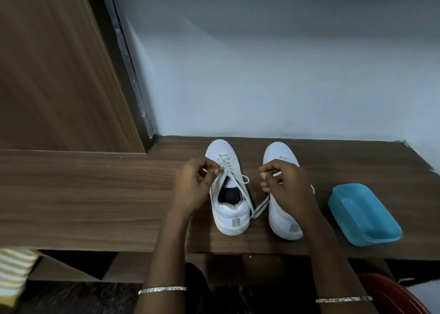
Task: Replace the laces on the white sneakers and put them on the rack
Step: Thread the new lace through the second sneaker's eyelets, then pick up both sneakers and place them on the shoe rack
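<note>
Right, I'm near the end of lacing the first shoe. Both white sneakers stand side by side on the worktop (95,194), toes to the wall (262,75), heels toward me. My left hand (195,187) has its fingers curled and pinches the lace (225,163) at the top eyelets of the laced sneaker (228,216). My right hand (283,185) is curled over the other sneaker (281,154) and grips the loose run of that same lace, which sags in a loop between the two heels. The crossings lower down look threaded, so I judge this shoe wants only tightening and a knot.

The next move calls for an even pull on both ends, taking up the sagging loop without dragging the shoe sideways. Whether the second sneaker is laced I cannot tell, since my hand hides its tongue.

There is open wood to my left. On the right a blue tub (342,225) sits near the second sneaker, close to the worktop's front edge, so my right elbow has less room. The heels stand somewhat back from that edge. No rack is plainly in view.
</note>
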A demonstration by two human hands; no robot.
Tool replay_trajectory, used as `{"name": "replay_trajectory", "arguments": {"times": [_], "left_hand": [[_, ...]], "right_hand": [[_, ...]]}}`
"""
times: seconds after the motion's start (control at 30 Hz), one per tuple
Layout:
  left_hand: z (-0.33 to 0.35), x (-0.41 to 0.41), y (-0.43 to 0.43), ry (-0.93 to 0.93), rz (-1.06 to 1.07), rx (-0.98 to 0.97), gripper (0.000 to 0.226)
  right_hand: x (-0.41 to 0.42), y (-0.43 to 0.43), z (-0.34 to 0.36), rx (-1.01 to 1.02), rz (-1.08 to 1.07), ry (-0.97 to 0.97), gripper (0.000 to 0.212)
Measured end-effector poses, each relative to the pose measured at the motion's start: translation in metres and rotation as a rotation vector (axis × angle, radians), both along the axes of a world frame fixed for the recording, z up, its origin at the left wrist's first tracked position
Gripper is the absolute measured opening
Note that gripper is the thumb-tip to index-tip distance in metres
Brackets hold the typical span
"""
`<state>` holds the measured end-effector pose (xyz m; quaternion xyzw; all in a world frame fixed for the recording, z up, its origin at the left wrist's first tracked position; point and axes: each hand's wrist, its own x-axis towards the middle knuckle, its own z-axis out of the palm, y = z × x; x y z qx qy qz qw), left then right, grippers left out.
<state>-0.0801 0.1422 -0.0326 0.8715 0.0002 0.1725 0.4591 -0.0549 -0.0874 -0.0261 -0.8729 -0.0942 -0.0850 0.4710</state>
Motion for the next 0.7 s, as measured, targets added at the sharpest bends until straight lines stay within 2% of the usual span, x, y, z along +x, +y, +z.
{"name": "replay_trajectory", "arguments": {"times": [0.13, 0.27, 0.3, 0.37, 0.47, 0.6, 0.7], "left_hand": [[0.000, -0.032, -0.018, 0.084, -0.048, 0.075, 0.013], [0.009, -0.058, -0.036, 0.228, -0.078, 0.421, 0.037], [0.010, -0.060, -0.040, 0.265, -0.083, 0.492, 0.044], [0.013, -0.063, -0.047, 0.311, -0.087, 0.576, 0.054], [0.011, -0.061, -0.054, 0.360, -0.095, 0.695, 0.058], [0.009, -0.059, -0.070, 0.397, -0.118, 0.779, 0.059], [0.009, -0.055, -0.074, 0.449, -0.132, 0.736, 0.059]], "right_hand": [[-0.036, -0.019, 0.005, -0.144, -0.065, -0.129, 0.014], [-0.069, -0.035, 0.010, -0.277, -0.116, -0.189, 0.010], [-0.073, -0.037, 0.010, -0.333, -0.125, -0.159, 0.010], [-0.083, -0.039, 0.011, -0.525, -0.125, -0.056, 0.024], [-0.091, -0.033, 0.014, -0.746, -0.094, 0.095, 0.042], [-0.091, -0.027, 0.016, -0.868, -0.075, 0.157, 0.048], [-0.084, -0.021, 0.018, -0.848, -0.050, 0.219, 0.047]]}}
